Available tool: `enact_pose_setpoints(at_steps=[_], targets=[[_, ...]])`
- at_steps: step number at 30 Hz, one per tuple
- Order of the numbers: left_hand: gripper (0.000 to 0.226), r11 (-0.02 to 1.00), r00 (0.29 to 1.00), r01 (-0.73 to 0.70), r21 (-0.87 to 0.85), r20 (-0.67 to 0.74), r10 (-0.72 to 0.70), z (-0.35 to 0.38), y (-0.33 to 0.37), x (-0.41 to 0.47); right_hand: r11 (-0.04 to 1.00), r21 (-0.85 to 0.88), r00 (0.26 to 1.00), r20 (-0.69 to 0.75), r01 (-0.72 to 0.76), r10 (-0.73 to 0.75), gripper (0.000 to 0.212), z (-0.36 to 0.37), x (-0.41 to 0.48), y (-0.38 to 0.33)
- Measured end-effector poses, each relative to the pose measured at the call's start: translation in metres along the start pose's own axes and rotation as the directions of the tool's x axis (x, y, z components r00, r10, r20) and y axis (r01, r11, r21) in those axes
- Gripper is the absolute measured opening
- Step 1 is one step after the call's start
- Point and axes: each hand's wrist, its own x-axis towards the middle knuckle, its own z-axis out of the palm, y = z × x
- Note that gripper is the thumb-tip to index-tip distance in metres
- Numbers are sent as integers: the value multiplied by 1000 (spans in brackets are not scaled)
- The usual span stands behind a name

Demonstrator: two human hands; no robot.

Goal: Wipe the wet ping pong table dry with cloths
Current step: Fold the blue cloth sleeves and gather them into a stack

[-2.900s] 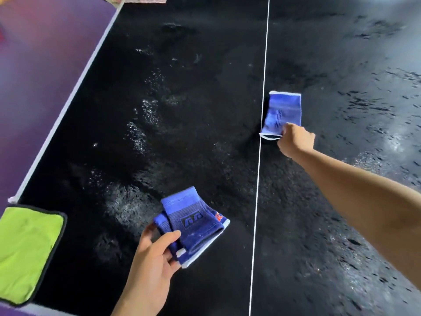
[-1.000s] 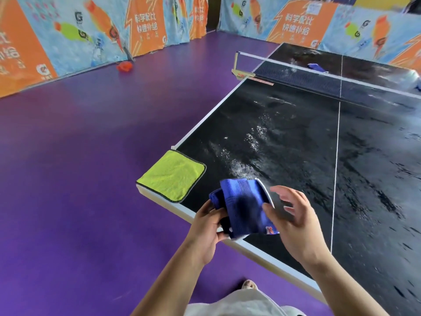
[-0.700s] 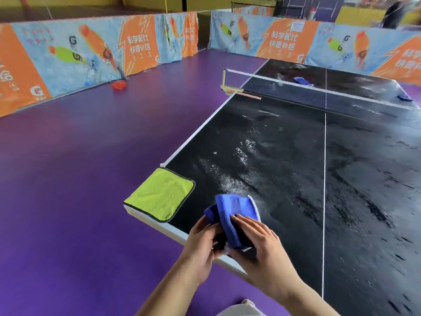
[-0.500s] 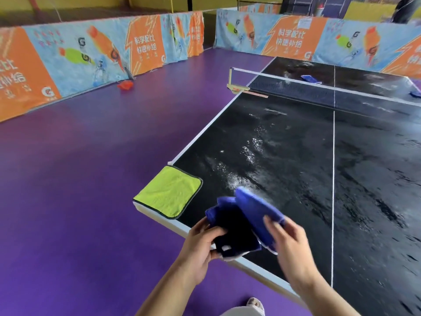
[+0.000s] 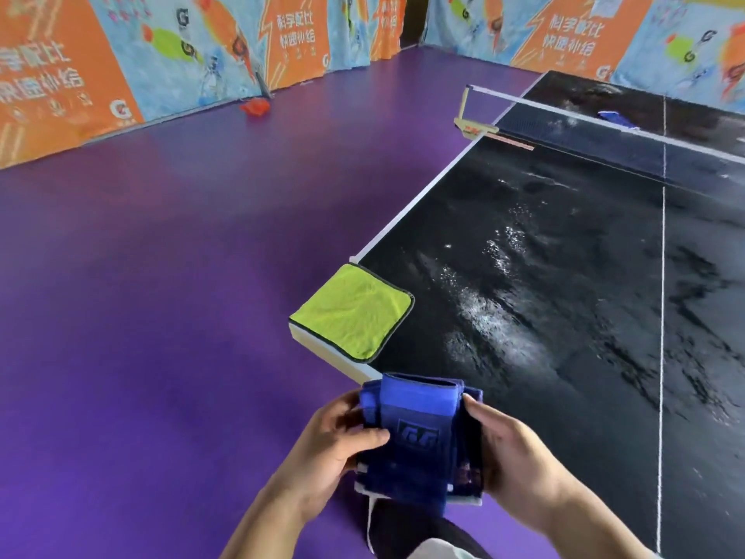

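A stack of folded blue cloths [image 5: 419, 429] with a dark logo is held over the near edge of the black ping pong table [image 5: 584, 276]. My left hand [image 5: 338, 441] grips the stack's left side, thumb on top. My right hand [image 5: 512, 449] grips its right side. The table surface glistens with water streaks and droplets. A lime-green cloth [image 5: 352, 310] lies flat on the table's near left corner.
The net [image 5: 584, 129] crosses the table at the far end, with another blue cloth [image 5: 614, 117] beyond it. Purple floor lies to the left. Orange and blue banners line the walls. A small red object [image 5: 254, 106] sits on the floor by them.
I picked a second blue cloth off the table with my right hand, stepped back to the table's near end and brought both cloths together into one stack between both hands.
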Motion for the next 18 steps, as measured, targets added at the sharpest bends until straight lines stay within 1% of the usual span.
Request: enact_pose_setpoints(at_steps=[3, 4, 6, 7, 8, 10, 11, 13, 16, 18], targets=[[50, 997, 998, 16, -77, -52, -20, -38, 4, 7, 996, -21, 995, 50, -82, 83, 55, 37, 37, -5], [49, 995, 997, 23, -100, -66, -30, -52, 6, 11, 992, -31, 989, 88, -120, 122, 59, 50, 51, -8], [47, 992, 990, 36, -117, -133, -52, -83, 12, 21, 982, -65, 972, 146, -175, 183, 69, 72, 86, -11], [46, 992, 984, 36, -119, -172, -56, -98, 15, 26, 980, -101, 966, 175, -174, 190, 72, 85, 102, -11], [46, 992, 975, 31, -120, -214, -56, -115, 20, 33, 979, -122, 960, 211, -163, 186, 68, 99, 119, -12], [46, 996, 951, 25, -88, -306, -51, -157, 39, 51, 983, -162, 955, 268, -90, 131, 43, 134, 166, -18], [44, 997, 938, 28, -65, -344, -49, -177, 53, 60, 982, -186, 952, 290, -42, 96, 42, 153, 192, -23], [42, 999, 917, 36, -4, -398, -35, -216, 86, 78, 972, -235, 956, 288, 10, 60, 47, 195, 238, -36], [40, 996, 903, 14, 91, -428, 26, -277, 144, 106, 979, -203, 959, 282, 26, 33, 41, 258, 302, -61], [48, 990, 867, -1, 144, -493, 72, -318, 174, 127, 986, -163, 950, 312, 36, 17, 40, 296, 339, -80]])
